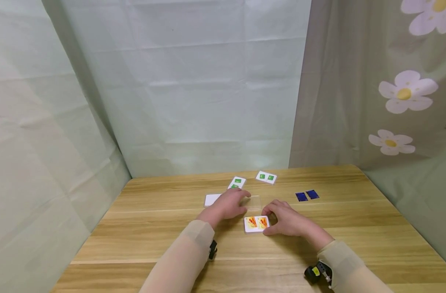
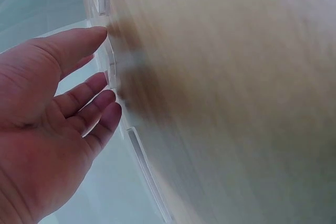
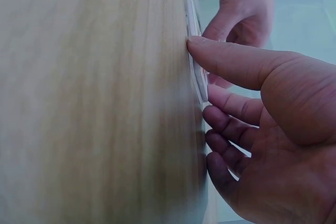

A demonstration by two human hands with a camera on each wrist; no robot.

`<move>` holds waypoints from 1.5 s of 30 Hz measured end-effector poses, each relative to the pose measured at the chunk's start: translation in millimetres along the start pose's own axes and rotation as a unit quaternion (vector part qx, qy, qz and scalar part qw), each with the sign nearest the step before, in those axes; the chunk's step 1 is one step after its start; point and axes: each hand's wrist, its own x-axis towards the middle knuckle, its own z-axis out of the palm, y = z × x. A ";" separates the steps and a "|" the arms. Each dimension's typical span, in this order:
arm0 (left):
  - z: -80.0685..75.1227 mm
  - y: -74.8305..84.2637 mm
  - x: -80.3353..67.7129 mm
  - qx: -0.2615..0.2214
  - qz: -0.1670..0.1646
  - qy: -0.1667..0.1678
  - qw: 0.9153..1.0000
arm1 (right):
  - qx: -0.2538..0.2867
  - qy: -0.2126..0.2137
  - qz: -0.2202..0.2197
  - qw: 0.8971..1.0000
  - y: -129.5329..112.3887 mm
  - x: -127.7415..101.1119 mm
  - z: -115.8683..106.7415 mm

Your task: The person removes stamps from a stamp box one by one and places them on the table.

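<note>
wooden tabletop [image 1: 142, 232] carries everything. right hand [image 1: 287, 220] pinches the right end of the orange-and-yellow picture card [image 1: 256, 224], thumb at the near edge, index at the far edge. left hand [image 1: 228, 203] has thumb and fingers bent about the left end of the clear plastic case [image 1: 254, 202]; can't tell if it's actually gripping.

picture card lies flat on the wood at the near side of the clear case. white card [image 1: 211, 199] beyond the left wrist, partly hidden by it. one green-square card [image 1: 237, 181] just past the left fingers, second green-square card [image 1: 266, 177] farther back. two dark blue squares, one [image 1: 301, 197] and the other [image 1: 312, 194], beyond the right hand.

handling guess: picture card is light, stiff, thin, with slick faces. take it by opposite edges, lift a corner first; a top-face push would likely just slide it. clear case reads as thin rigid plastic, slippery, may crack if flexed. hold by the rim, don't squeeze its middle.
</note>
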 end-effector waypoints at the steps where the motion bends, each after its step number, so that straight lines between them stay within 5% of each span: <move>1: 0.0 -0.5 -0.3 0.000 0.000 0.002 1.000 | 0.000 0.000 0.000 1.000 -0.1 0.1 0.1; 15: -3.6 1.2 -12.3 -0.036 0.017 0.033 0.999 | -0.002 0.002 0.000 1.000 -1.4 0.4 -0.4; 32: -5.3 14.2 -37.8 -0.058 0.015 0.001 0.998 | -0.002 0.000 -0.005 1.000 -0.4 0.3 -1.0; 45: 2.9 21.5 -47.4 -0.021 0.019 -0.012 1.000 | -0.003 -0.001 -0.009 1.000 -0.2 0.3 -1.8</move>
